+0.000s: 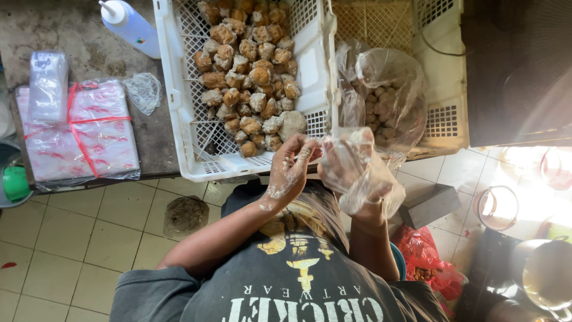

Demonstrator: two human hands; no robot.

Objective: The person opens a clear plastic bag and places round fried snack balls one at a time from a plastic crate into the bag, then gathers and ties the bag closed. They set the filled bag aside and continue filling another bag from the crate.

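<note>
Left hand [290,170]: flour-dusted, fingers pinching the mouth of the clear plastic bag [357,173] at frame centre.
Right hand [366,197]: inside that bag, gripping it.
White crate [179,89]: holding brown lumps [250,77], upper centre.

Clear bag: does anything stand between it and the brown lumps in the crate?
Nothing visible does. The clear bag, over the right hand, is at the near rim of the white crate; the brown lumps lie uncovered just beyond the left hand.

Two white crates [179,89], one squeeze bottle [131,27], two hands [289,170].
</note>
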